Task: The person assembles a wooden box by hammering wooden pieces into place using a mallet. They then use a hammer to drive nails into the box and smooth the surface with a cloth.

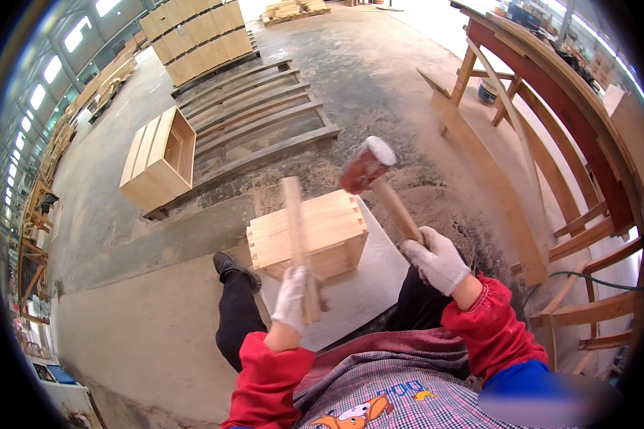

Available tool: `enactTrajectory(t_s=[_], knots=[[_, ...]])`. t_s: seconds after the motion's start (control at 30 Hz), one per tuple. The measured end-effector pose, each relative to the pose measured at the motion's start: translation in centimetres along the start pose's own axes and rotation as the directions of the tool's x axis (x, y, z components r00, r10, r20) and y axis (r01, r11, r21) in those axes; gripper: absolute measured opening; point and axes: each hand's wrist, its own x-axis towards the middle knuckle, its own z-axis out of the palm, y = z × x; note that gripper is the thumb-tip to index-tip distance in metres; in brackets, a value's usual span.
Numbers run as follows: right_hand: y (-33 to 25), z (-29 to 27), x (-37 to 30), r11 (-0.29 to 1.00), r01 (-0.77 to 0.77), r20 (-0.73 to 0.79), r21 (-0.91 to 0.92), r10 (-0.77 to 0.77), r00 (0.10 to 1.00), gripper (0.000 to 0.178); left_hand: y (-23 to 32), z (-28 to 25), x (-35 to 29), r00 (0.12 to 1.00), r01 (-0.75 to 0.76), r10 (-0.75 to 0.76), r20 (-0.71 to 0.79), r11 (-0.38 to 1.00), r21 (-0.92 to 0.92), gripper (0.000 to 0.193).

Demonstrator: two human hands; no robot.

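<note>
My left hand [290, 296], in a white glove, is closed around a narrow strip of wood [293, 214] that stands up in front of a wooden box. The box [322, 222] is pale, with interlocking corner joints, and sits between my legs on a white sheet [372, 279]. In my gloved right hand [436, 260] is the wooden handle of a mallet [367, 166]. Its reddish-brown head with a whitish face is raised above the box's far right corner, apart from it. Both the strip and the mallet head look a little blurred.
Ahead to the left, another wooden box [157, 154] lies at the edge of a slatted pallet [257, 118]. Stacked boxes [197, 39] stand beyond it. On my right are a leaning plank [490, 179] and a long wooden workbench [551, 79], with a green hose [601, 281] near its legs.
</note>
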Motion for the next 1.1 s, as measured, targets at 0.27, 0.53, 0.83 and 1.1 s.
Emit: enactTrajectory(t_s=[0.27, 0.53, 0.83, 1.1], knots=[[-8.4, -6.3, -2.8, 0.959, 0.272, -0.27, 0.083, -0.241, 0.932, 0.017, -4.9, 9.8, 6.1, 0.997, 0.07, -0.067, -0.025, 0.99, 0.121, 0.033], [-6.2, -2.3, 0.1, 0.737, 0.594, -0.495, 0.323, -0.403, 0.77, 0.015, -5.5, 11.5, 6.3, 0.99, 0.118, -0.114, -0.079, 0.991, 0.054, 0.033], [-5.6, -4.0, 2.4, 0.769, 0.293, -0.027, -0.569, -0.374, 0.927, 0.027, -5.9, 10.3, 6.2, 0.994, 0.105, -0.104, -0.041, 0.993, 0.045, 0.031], [-3.3, -0.3, -0.7, 0.851, 0.515, -0.344, 0.098, -0.457, 0.82, 0.016, -6.2, 10.7, 5.8, 0.993, 0.109, -0.109, -0.05, 0.994, 0.002, 0.031]])
